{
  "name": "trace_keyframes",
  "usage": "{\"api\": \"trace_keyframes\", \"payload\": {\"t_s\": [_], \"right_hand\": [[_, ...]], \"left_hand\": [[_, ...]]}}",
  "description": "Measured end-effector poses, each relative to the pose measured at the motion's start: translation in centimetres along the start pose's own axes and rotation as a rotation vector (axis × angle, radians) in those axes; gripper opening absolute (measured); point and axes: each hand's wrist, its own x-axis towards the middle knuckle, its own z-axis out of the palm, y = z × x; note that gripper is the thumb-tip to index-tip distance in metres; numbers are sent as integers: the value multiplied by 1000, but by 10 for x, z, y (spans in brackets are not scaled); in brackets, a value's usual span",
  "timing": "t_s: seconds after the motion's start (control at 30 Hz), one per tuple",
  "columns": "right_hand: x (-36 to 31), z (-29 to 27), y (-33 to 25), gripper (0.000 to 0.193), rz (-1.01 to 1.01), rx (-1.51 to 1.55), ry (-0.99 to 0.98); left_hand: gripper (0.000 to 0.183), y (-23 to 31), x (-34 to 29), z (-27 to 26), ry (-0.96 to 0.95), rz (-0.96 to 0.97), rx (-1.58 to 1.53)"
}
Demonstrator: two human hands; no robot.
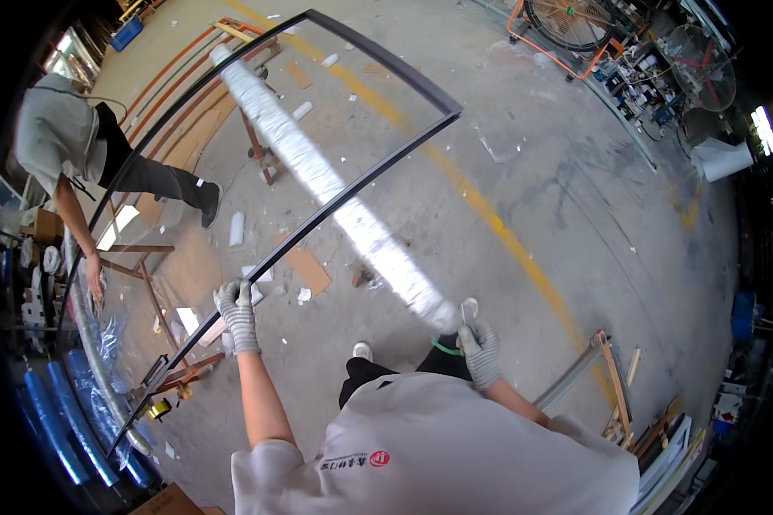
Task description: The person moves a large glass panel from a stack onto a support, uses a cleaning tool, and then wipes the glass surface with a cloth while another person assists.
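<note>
My left hand (pixel 239 314), in a grey-striped work glove, is closed around the near bar of a large dark rectangular frame (pixel 362 181), tilted up in front of me. Through its opening shows a long bundle (pixel 305 154) wrapped in shiny silvery film, slanting from far left toward my right leg. At the near end of that bundle, my gloved right hand (pixel 479 354) has its fingers curled in; whatever is between them is hidden. A co-worker (pixel 64 129) bends at the left, one bare hand (pixel 94 279) close to the frame's left side.
Reddish metal trestles (pixel 150 283) stand at the left beside blue film-wrapped rolls (pixel 53 421). Cardboard pieces (pixel 307 269) and scraps litter the concrete floor, crossed by a yellow line (pixel 511 240). A large fan (pixel 569 19) stands far right; wooden strips (pixel 614 378) lean near right.
</note>
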Motion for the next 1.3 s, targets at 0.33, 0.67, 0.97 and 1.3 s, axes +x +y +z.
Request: {"api": "trace_keyframes", "payload": {"t_s": [0.33,0.67,0.97,1.3], "right_hand": [[118,-271,-17,13,12,5,417],[257,-294,-67,16,-3,141,383],[428,-256,-125,16,-75,-66,224],[621,-153,-212,14,-104,-123,-72]], "left_hand": [[27,230,62,215,-261,71,-99],[64,403,125,363,-533,259,396],[81,435,252,417,-123,-113,511],[82,395,417,436,-4,-176,538]]}}
